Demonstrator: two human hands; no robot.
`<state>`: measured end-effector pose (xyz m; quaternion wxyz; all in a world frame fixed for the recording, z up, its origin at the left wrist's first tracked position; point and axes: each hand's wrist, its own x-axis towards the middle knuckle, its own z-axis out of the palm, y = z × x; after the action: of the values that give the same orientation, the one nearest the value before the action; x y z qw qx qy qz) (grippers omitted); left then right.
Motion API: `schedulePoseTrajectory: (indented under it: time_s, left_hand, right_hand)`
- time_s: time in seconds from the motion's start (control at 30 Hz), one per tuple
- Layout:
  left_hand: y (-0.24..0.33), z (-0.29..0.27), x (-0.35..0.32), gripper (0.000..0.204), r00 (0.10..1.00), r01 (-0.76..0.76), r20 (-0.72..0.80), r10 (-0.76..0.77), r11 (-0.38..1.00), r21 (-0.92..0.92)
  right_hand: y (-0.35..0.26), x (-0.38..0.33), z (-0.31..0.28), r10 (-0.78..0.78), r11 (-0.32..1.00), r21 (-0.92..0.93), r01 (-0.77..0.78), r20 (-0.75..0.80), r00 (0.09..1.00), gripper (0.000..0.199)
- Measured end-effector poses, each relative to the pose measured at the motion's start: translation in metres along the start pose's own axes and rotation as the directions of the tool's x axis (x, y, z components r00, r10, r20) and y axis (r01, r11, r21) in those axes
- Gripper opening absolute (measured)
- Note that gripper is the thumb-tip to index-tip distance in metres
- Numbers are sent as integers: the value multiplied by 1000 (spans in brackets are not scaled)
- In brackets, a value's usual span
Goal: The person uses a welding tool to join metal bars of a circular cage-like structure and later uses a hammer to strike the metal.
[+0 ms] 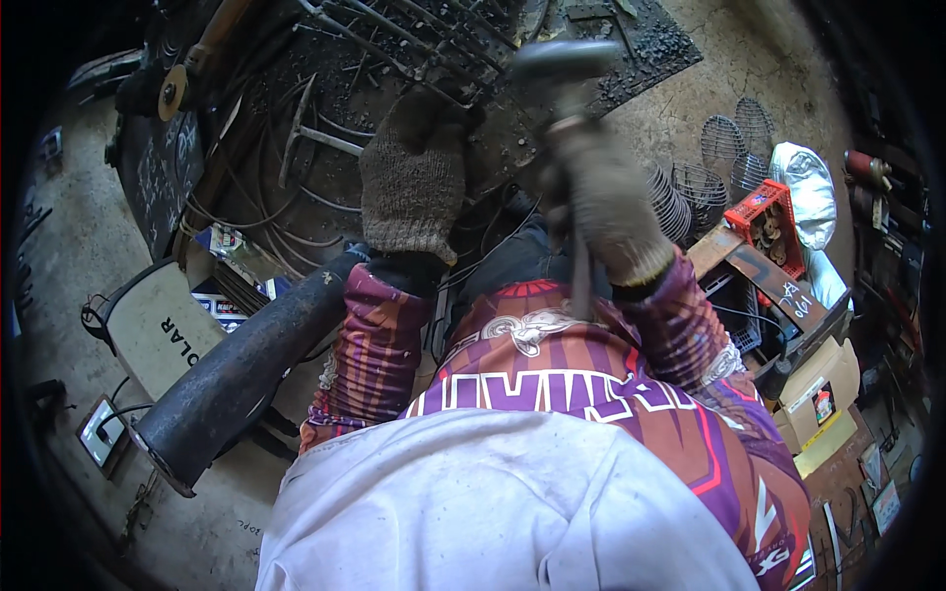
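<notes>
My right hand [611, 202], in a brown knit work glove, is wrapped round the handle of a hammer [565, 59]. The hammer's metal head is raised beyond the hand, smeared by motion; its handle runs back toward my body. To its left, my left hand [414, 172] wears a matching glove and shows its back, with the fingers curled over at the far end. Those fingers meet the near end of a frame of thin metal rods [394, 44]; the grip itself is hidden. Beside this glove lies a chipping hammer [301, 133] with a pointed head.
Cables [286, 227] and dark scraps cover the floor around the rods. A grinder with a disc [172, 92] is at upper left, above a thick dark pipe [236, 364] and a pale machine case [163, 330]. At right are wire coils [700, 182], a red crate [767, 229] and a cardboard box [823, 389].
</notes>
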<state>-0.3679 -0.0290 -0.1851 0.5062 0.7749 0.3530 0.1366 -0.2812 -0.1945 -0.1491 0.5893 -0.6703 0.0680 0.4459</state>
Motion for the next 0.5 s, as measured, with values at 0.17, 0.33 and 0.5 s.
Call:
schedulePoseTrajectory:
  time_s: [0.17,0.33,0.5]
  left_hand:
    - [-8,-4,2,18,994,-99,-32,103,989,111]
    - [10,-6,-4,19,998,-57,-18,58,996,73]
    - [-3,-8,-16,18,980,-110,-165,115,993,42]
  right_hand:
    - [-17,-2,-28,35,999,29,-39,138,990,33]
    - [-1,3,-32,67,996,52,-71,61,996,38]
    - [11,5,-40,55,998,13,-57,120,991,33]
